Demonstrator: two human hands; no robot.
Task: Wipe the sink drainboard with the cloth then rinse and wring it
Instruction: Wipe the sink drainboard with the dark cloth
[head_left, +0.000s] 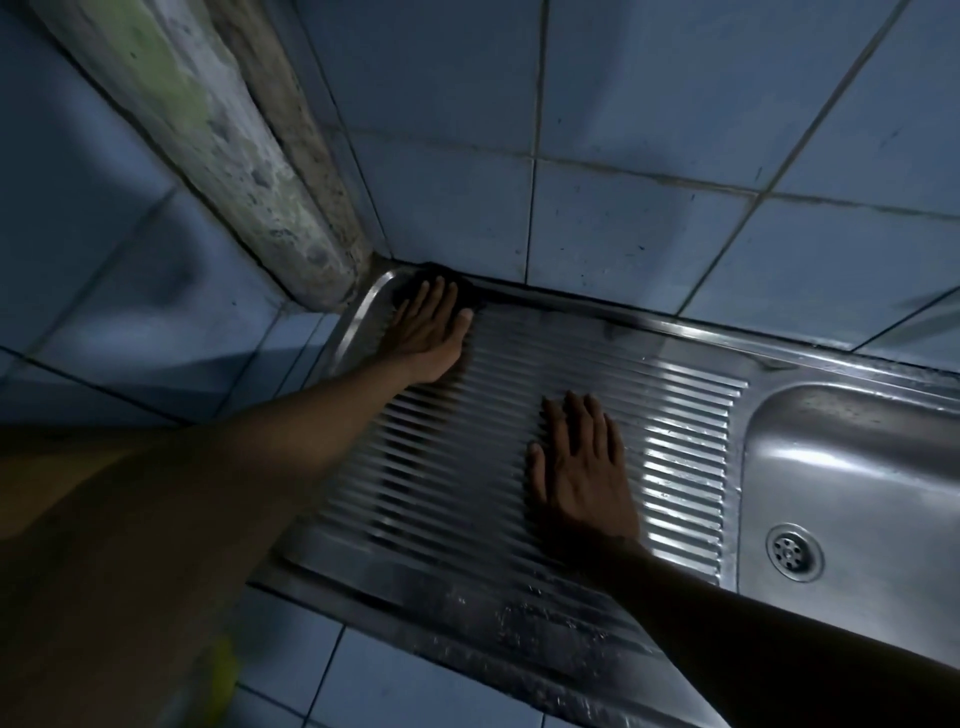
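Observation:
The ribbed steel drainboard (675, 415) fills the middle of the view. In its far left corner lies a dark cloth (467, 291), mostly hidden under my left hand (428, 332), which presses flat on it with straight fingers. My right hand (582, 462) rests flat on the ribs near the drainboard's middle, fingers straight, holding nothing. The sink basin (857, 467) with its round drain (794, 552) lies to the right of the drainboard.
Blue wall tiles (623, 156) rise right behind the drainboard. A rough, stained concrete column (249, 156) meets the far left corner. Blue tiled counter (156, 332) lies to the left and along the front edge.

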